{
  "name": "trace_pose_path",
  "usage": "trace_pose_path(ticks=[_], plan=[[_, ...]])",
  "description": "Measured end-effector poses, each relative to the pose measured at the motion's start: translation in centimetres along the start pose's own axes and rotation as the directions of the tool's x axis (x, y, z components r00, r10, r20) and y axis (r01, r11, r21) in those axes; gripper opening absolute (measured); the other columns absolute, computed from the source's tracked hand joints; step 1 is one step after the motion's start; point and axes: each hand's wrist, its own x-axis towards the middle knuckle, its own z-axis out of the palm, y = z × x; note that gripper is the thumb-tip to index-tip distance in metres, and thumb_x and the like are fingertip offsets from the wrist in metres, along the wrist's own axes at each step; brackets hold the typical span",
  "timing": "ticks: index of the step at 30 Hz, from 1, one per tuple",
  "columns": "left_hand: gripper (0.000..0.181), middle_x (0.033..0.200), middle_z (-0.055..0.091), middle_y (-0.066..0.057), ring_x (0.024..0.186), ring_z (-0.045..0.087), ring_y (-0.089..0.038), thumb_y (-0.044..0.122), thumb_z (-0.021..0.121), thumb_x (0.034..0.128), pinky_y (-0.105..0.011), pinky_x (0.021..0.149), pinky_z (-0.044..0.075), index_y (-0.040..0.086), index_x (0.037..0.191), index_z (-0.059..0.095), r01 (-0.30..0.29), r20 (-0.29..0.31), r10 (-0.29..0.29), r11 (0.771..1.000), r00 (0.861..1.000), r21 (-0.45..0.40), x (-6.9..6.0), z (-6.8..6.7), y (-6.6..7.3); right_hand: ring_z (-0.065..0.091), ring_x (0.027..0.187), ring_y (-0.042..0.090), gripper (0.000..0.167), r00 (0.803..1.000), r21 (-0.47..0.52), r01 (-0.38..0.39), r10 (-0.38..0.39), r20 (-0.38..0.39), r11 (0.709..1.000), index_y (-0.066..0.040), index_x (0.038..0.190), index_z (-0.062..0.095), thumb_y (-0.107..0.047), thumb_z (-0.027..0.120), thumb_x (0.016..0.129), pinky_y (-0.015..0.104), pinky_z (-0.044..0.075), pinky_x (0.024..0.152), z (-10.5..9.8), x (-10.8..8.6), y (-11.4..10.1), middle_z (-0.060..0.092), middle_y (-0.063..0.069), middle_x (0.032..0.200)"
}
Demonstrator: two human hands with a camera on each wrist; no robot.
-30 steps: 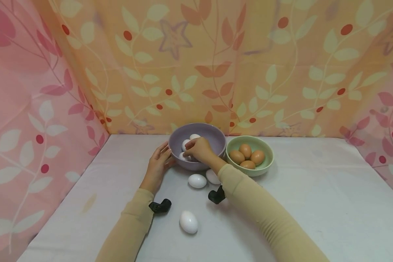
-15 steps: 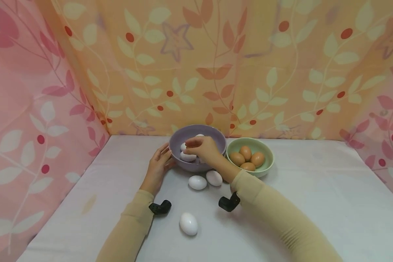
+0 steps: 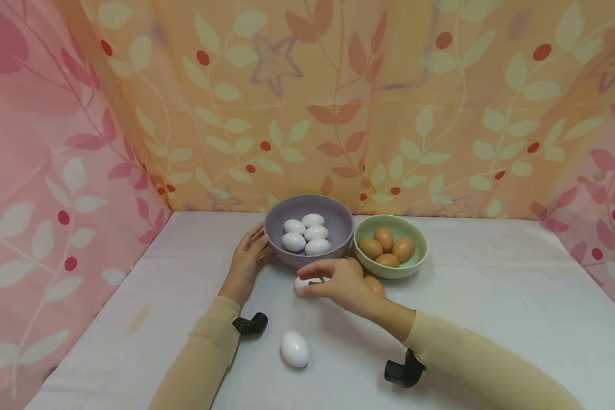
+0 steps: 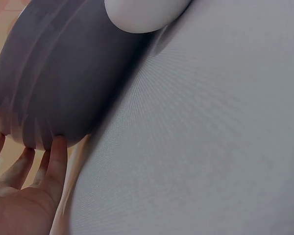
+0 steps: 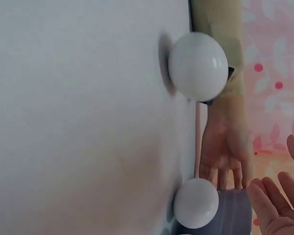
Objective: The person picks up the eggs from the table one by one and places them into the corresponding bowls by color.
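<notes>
My left hand (image 3: 247, 259) rests its fingertips against the left side of the purple bowl (image 3: 271, 216); in the left wrist view the fingers (image 4: 56, 169) lie fairly straight on the bowl's outer wall. Several white eggs (image 3: 316, 233) sit inside it. Just in front of the bowl, my right hand (image 3: 345, 285) hovers over a white egg (image 3: 305, 284), thumb and fingers spread apart. In the right wrist view, the right hand (image 5: 281, 205) appears apart from the nearer-to-bowl white egg (image 5: 196, 203). A second egg there is mostly hidden behind the hand.
A green bowl (image 3: 421, 256) with several brown eggs (image 3: 383, 239) stands right of the purple one. Two brown eggs (image 3: 374, 286) lie before it, partly covered by the right hand. Nearer on the white cloth (image 3: 210, 370) lies another white egg (image 3: 294, 349). Patterned curtains enclose the table.
My right hand has left the purple bowl, releasing a white egg there, and moved down toward the white eggs on the cloth. The left hand stays at the bowl's side.
</notes>
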Motion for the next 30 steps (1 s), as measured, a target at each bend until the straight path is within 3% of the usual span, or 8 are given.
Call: trace_pose_path(ticks=[4, 8, 14, 20, 27, 30], plan=[[0.048, 0.152, 0.046, -0.006, 0.132, 0.052, -0.032, 0.021, 0.055, 0.103, -0.044, 0.109, 0.045, 0.018, 0.149, 0.044, 0.005, 0.0, -0.005, 1.0, 1.0, -0.01, 0.0, 0.0, -0.1, 0.067, 0.113, 0.023, 0.042, 0.998, 0.064, 0.021, -0.025, 0.059, 0.998, -0.001, 0.116, 0.071, -0.016, 0.084, 0.078, 0.026, 0.057, 0.089, 0.7, -0.9, 1.0, 0.071, 0.018, 0.118], [0.049, 0.153, 0.044, -0.006, 0.133, 0.051, -0.033, 0.022, 0.056, 0.1027, -0.046, 0.111, 0.044, 0.018, 0.15, 0.043, 0.008, 0.004, -0.008, 1.0, 1.0, -0.015, 0.0, -0.1, -0.1, 0.067, 0.112, 0.021, 0.043, 0.994, 0.04, 0.027, -0.031, 0.102, 0.999, 0.0, 0.116, 0.071, -0.015, 0.084, 0.078, 0.028, 0.057, 0.093, 1.5, -1.7, 1.8, 0.071, 0.016, 0.12], [0.049, 0.153, 0.044, -0.005, 0.132, 0.052, -0.031, 0.023, 0.056, 0.1027, -0.042, 0.108, 0.047, 0.019, 0.15, 0.043, 0.003, 0.01, -0.003, 1.0, 1.0, 0.0, 0.0, 0.0, 0.0, 0.067, 0.112, 0.027, 0.044, 0.989, 0.096, 0.036, -0.049, 0.137, 0.995, 0.006, 0.115, 0.069, -0.008, 0.084, 0.076, 0.037, 0.056, 0.098, 2.4, -2.7, 2.4, 0.07, 0.022, 0.118], [0.049, 0.154, 0.044, -0.004, 0.131, 0.054, -0.029, 0.025, 0.055, 0.1029, -0.037, 0.103, 0.051, 0.02, 0.15, 0.043, -0.005, 0.012, 0.005, 1.0, 1.0, 0.015, -0.1, 0.0, 0.3, 0.067, 0.111, 0.024, 0.045, 0.99, 0.077, 0.009, -0.02, 0.143, 0.997, 0.003, 0.114, 0.07, -0.009, 0.086, 0.074, 0.03, 0.056, 0.095, 2.8, -3.1, 2.5, 0.071, 0.018, 0.117], [0.05, 0.154, 0.043, -0.005, 0.131, 0.053, -0.028, 0.024, 0.055, 0.103, -0.036, 0.103, 0.05, 0.019, 0.15, 0.042, -0.002, 0.019, 0.002, 1.0, 1.0, 0.005, -0.2, 0.1, 0.3, 0.068, 0.105, 0.021, 0.049, 0.985, 0.053, -0.03, 0.021, 0.172, 0.998, -0.001, 0.116, 0.07, -0.008, 0.088, 0.071, 0.016, 0.054, 0.08, 3.1, -3.6, 2.9, 0.073, 0.013, 0.113], [0.05, 0.155, 0.043, -0.006, 0.13, 0.054, -0.028, 0.025, 0.056, 0.1028, -0.034, 0.102, 0.051, 0.018, 0.151, 0.042, -0.007, 0.017, 0.007, 1.0, 1.0, 0.007, -0.2, 0.1, 0.2, 0.068, 0.106, 0.021, 0.049, 0.983, 0.049, -0.045, 0.035, 0.177, 0.998, -0.002, 0.115, 0.07, -0.007, 0.088, 0.07, 0.015, 0.053, 0.081, 3.3, -3.7, 3.0, 0.073, 0.011, 0.114]])
